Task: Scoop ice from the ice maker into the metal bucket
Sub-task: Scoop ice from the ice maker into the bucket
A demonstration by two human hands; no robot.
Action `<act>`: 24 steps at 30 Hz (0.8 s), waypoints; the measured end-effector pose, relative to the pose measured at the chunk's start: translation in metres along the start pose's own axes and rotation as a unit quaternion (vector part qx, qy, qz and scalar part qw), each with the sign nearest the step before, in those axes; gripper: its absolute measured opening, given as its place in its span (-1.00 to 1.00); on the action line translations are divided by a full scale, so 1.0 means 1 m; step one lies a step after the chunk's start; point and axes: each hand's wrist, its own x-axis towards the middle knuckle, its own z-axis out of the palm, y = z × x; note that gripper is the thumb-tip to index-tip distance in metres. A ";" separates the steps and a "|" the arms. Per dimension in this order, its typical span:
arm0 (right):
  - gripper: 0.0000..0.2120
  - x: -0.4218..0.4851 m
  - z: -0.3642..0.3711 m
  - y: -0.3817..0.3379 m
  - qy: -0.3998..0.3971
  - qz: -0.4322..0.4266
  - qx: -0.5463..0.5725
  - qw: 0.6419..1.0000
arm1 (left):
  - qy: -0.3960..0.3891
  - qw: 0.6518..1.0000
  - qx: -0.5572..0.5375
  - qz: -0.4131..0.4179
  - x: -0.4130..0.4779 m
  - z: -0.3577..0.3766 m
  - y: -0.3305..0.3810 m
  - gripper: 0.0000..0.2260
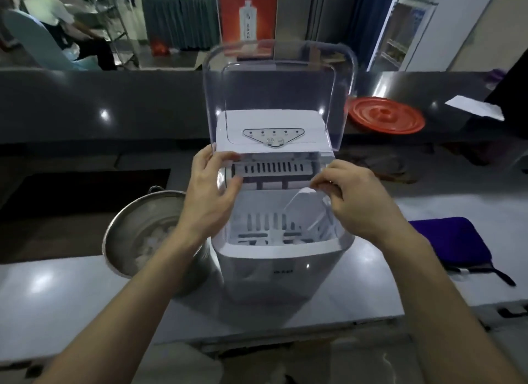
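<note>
While over ice maker [281, 258], both hands.

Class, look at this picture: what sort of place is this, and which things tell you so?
Probably a restaurant or banquet hall's bar counter: a white countertop ice maker with clear raised lid beside a metal bucket holding ice, a skirted table, and a red bottle poster behind.
</note>
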 end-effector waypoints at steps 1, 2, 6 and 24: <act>-0.80 0.004 -0.001 0.004 -0.011 -0.013 -0.003 1.000 | 0.007 1.000 0.003 -0.007 -0.001 0.003 0.000 -0.70; -0.80 0.006 -0.001 0.005 -0.020 -0.024 -0.005 0.999 | 0.015 1.000 0.012 -0.011 -0.002 0.004 -0.001 -0.68; -0.82 0.009 -0.007 0.010 -0.058 -0.052 -0.003 0.997 | 0.016 0.997 0.066 -0.029 -0.003 0.007 0.002 -0.62; -0.91 0.007 0.013 -0.005 -0.084 0.061 0.068 0.992 | 0.010 0.998 0.055 -0.027 0.007 0.012 0.009 -0.50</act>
